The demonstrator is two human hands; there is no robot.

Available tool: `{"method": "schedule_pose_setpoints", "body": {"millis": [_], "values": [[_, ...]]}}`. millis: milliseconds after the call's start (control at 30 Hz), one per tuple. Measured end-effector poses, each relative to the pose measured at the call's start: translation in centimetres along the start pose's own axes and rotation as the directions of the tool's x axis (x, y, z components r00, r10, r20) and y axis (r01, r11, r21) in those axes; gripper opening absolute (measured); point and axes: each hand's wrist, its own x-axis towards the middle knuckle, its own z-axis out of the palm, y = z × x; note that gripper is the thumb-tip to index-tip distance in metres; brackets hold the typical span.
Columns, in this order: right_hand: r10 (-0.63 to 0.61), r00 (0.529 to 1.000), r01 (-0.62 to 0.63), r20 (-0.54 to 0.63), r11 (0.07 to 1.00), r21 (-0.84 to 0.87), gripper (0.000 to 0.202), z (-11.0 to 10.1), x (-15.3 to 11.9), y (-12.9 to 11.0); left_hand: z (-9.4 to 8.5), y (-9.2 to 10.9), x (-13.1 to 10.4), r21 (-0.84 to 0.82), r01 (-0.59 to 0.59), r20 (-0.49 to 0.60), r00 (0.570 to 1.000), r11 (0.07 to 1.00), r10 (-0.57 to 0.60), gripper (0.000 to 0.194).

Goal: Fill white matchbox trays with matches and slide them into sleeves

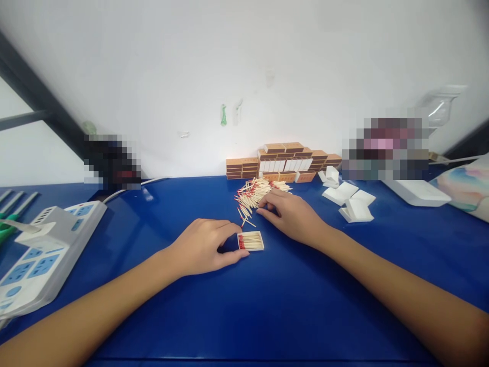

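Observation:
A small white matchbox tray (263, 240) lies on the blue table, filled with red-tipped matches side by side. My left hand (204, 247) grips this tray at its left end, thumb along the near side and fingers at the far side. Beyond it spreads a loose heap of matches (252, 196), a few of them strayed towards the tray. My right hand (292, 214) rests at the heap's right edge with its fingers curled and thumb drawn in. Whatever its fingertips pinch, if anything, is hidden from me.
Brown matchboxes (284, 149) stand stacked against the wall, with white trays on edge among them. Several empty white trays (357, 210) lie to the right. A power strip (57, 255) with a plugged-in adapter sits at left. A white device (418, 193) is at far right.

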Motion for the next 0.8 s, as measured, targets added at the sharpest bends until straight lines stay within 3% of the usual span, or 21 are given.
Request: {"method": "schedule_pose_setpoints", "body": {"millis": [200,333,433,800], "values": [[0.020,1.000,-0.020,0.009,1.000,0.004,0.004,-0.09,-0.04,-0.16,0.05,0.00,0.03,0.003,0.000,0.002,1.000,1.000,0.000,0.035],[0.066,0.998,-0.065,-0.019,0.997,0.030,0.024,-0.06,-0.11,-0.23,0.01,0.06,0.03,-0.006,-0.007,-0.003,1.000,1.000,0.007,0.034],[0.032,0.999,-0.032,-0.019,0.999,0.018,0.032,0.06,-0.12,-0.21,-0.01,0.07,0.02,-0.004,-0.008,-0.009,1.000,1.000,0.008,0.034],[0.023,1.000,-0.023,-0.006,0.999,-0.023,0.025,0.32,-0.14,-0.20,-0.04,0.08,0.09,0.002,-0.001,-0.001,1.000,1.000,0.001,0.033]]}}
